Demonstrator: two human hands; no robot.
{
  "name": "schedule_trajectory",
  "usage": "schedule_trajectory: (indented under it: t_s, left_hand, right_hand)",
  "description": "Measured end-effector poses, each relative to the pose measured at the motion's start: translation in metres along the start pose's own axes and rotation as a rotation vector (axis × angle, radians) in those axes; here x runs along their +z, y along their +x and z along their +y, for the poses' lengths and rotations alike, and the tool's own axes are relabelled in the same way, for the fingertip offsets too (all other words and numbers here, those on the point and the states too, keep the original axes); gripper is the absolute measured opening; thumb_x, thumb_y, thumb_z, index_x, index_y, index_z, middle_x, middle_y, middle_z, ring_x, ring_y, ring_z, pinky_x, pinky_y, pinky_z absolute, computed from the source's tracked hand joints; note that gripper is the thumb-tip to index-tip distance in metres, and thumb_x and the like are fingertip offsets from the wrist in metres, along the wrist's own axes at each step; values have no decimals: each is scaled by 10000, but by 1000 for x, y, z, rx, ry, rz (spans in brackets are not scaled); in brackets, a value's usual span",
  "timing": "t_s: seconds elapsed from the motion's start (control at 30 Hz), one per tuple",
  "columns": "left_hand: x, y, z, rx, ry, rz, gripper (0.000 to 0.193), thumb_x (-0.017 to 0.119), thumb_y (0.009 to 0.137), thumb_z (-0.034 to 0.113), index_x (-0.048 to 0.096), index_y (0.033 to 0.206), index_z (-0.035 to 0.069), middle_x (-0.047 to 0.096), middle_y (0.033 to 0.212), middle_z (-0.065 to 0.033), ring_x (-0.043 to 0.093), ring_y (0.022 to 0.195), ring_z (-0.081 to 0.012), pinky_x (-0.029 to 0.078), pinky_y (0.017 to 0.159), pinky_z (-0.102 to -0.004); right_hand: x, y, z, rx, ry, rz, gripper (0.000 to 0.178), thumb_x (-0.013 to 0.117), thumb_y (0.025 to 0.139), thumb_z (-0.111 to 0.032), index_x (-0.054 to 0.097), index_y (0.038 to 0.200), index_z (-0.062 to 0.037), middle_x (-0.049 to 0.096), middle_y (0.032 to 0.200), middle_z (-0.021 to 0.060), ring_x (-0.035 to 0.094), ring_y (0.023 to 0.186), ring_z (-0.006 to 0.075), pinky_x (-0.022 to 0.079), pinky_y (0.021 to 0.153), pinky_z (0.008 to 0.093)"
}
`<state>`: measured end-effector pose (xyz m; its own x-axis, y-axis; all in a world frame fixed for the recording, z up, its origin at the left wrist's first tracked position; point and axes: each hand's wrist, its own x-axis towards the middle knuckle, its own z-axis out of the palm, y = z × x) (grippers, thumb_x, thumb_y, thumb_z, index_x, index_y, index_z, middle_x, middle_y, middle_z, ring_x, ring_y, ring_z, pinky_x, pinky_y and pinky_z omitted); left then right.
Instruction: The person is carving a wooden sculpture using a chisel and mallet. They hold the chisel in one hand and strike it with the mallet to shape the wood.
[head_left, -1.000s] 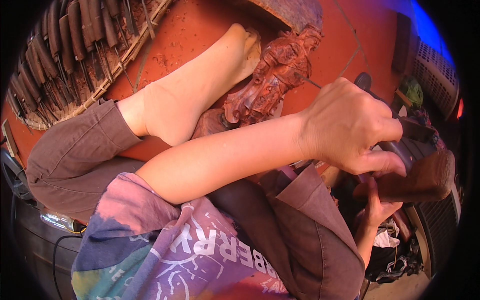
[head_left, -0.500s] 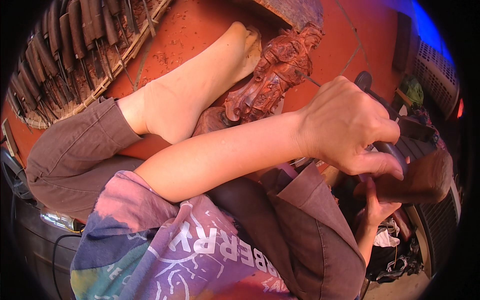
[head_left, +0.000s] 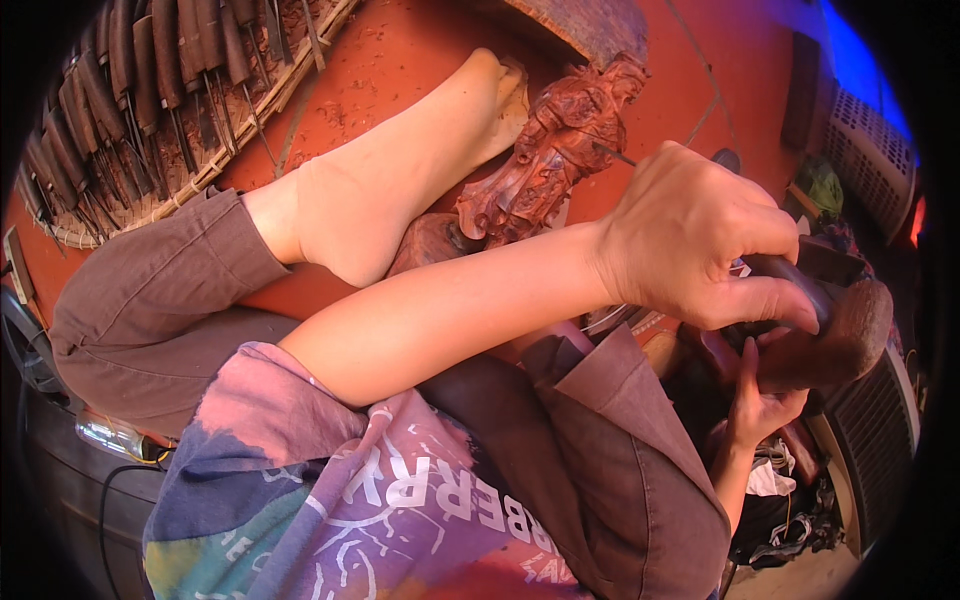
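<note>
Carved figure, reddish wood, one piece: tilted, head end toward the upper right, just beside your bare foot, above the red tiled floor. Condition, as judged: well advanced, with deep folds and relief already cut over the visible side; finish not reached, since a tool was set to it; the amount of cutting left could not be told, the far side being hidden. Chisel, thin dark blade: tip at the figure's side, seemingly touching. Left hand: fingers curled firmly round the chisel's dark handle, thumb laid along it, back of the hand uppermost, wrist nearly straight; left forearm stretched across your lap from left to right. Right hand: low at the right, thumb upright against a wooden mallet, apparently gripping it, though most fingers were hidden; mallet close by the handle's butt, contact not determinable. Adjunct lot: round woven tray at the upper left, holding many dark-handled tools, rows packed side by side; scattered shavings on the floor nearby.
</note>
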<state>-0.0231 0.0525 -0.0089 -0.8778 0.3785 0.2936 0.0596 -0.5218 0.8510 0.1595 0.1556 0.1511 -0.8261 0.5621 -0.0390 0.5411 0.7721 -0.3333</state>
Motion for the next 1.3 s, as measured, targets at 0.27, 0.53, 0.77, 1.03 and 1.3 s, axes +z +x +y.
schedule_trajectory:
  t_s: [0.27,0.53,0.77,1.03,1.3]
  left_hand:
    - [12,11,-5,5,-5,207,448,790,690,547,662,631,122,602,568,-40,617,523,-256,425,446,-357]
    - [14,27,-7,-11,12,404,509,760,741,569,648,648,82,601,582,-72,617,529,-272,431,457,-369]
    - [10,41,-5,-31,39,582,524,703,821,563,632,680,63,575,584,-94,598,525,-300,424,461,-371]
    - [-7,6,35,58,331,236,386,659,864,462,586,784,92,542,723,-68,576,619,-256,445,527,-376]
    - [-59,-42,70,-227,746,-405,377,684,855,419,584,883,57,613,1246,-174,646,648,-189,531,563,-297]
  right_hand:
    - [-5,15,-4,9,-46,12,348,700,802,106,583,1118,18,628,1030,99,598,897,158,477,823,283]
    - [-22,59,-26,50,-34,-26,335,715,830,16,599,1144,4,640,977,56,587,867,118,459,816,242]
    - [-27,98,-45,-70,-251,-47,466,735,824,-42,569,1254,25,634,1138,86,587,1061,162,414,978,290]
    - [-32,79,-43,51,-52,-127,466,745,812,-45,579,1242,18,636,1095,70,598,1030,158,437,946,288]
    - [4,13,-46,341,99,-198,340,708,731,10,590,1049,-12,627,911,31,576,840,115,452,798,258]
